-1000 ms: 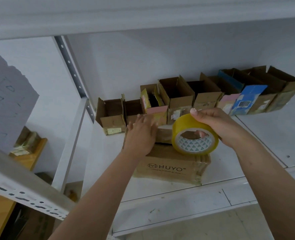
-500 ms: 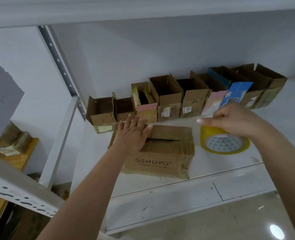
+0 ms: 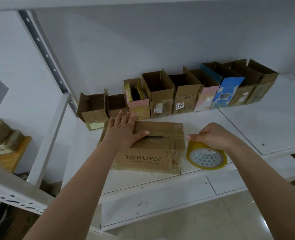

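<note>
A brown cardboard box printed HUYO lies on the white shelf, its top flaps nearly closed with a dark slit between them. My left hand presses flat on the left part of the box top, fingers straight. Just right of the box, my right hand grips a yellow roll of clear tape from above. A strip of tape stretches from the roll to the box's right top edge.
A row of several small open cardboard boxes lines the back wall of the shelf. A perforated metal upright stands at the left. Taped parcels sit on a wooden surface at far left. A lower shelf panel and floor lie below.
My right hand carried the tape roll from on top of the box to its right side, down near the shelf. My left hand stayed pressing on the box top.
</note>
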{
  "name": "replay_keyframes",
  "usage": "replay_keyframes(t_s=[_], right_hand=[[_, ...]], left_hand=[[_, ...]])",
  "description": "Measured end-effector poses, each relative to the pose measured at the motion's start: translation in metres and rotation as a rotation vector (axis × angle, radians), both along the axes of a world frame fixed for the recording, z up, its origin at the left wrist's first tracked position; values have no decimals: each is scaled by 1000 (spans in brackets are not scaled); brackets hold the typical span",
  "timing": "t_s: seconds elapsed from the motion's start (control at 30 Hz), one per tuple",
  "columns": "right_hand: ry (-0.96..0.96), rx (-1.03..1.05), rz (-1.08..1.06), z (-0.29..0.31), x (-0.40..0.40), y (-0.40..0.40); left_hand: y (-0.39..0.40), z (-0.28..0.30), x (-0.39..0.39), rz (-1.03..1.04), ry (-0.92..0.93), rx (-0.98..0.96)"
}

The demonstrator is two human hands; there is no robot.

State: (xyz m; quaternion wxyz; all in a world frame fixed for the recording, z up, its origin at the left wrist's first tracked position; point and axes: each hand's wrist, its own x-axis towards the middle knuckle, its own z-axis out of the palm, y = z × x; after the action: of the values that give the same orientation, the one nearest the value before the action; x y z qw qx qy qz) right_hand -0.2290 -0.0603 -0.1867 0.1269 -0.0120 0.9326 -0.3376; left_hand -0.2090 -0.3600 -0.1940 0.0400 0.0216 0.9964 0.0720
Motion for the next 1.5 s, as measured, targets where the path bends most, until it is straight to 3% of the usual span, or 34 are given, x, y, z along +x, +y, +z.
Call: replay_keyframes(t_s=[0.23,0.37,0.5,0.87,1.13,1.33,1.5], right_hand=[[-8,-12,-24,-9,3,-4],[-26,-38,-40,-9,6,-3],[-48,-106,-72,-12,11,-5],[-29,-203,-110,-23,7,-8],[44,-226,-48,-28,9,-7],[84,-167,24,-26,9,-2],[164,-152,51,-28,5,-2]], left_hand=[[10,16,-3,41,-40,-54],[55,24,-11,-91,148,0],[95,0,-8,-234,-21,2],[89,-14,-23,-245,17,38],[87,-5,-5,-188,213,195],[84,9,25,-165,633,466],[50,2,55,105,842,479]])
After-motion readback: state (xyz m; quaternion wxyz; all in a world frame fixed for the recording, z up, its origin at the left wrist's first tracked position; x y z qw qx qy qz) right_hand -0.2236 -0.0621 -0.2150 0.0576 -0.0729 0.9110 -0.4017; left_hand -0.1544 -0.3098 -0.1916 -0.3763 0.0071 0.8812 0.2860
